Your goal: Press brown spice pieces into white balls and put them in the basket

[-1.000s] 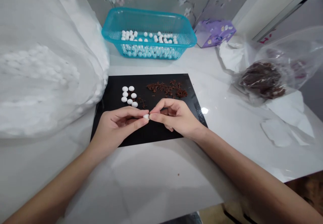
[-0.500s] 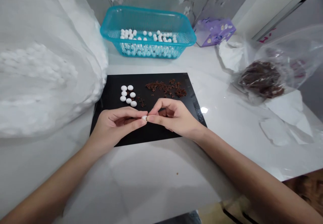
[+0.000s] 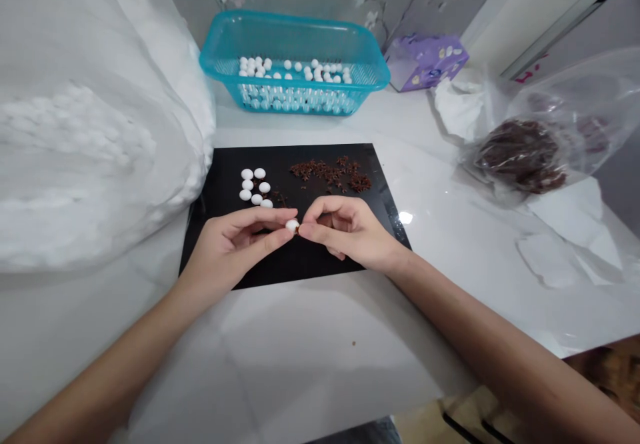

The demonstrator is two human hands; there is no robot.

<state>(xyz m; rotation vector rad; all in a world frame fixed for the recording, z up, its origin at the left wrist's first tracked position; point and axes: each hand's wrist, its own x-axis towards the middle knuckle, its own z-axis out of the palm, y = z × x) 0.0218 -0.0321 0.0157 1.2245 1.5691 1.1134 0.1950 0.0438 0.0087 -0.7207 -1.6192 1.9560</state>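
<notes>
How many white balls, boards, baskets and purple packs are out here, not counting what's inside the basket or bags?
White balls lying on the board: 7
White ball in the left hand: 1
Black board: 1
Turquoise basket: 1
Purple pack: 1
Total: 11

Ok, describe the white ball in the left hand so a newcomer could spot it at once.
On the white counter, find the black board before the turquoise basket. Above it, the left hand pinches the white ball between thumb and fingers. Unlike the loose white balls on the board, it is held, with a reddish-brown bit beside it.
</notes>
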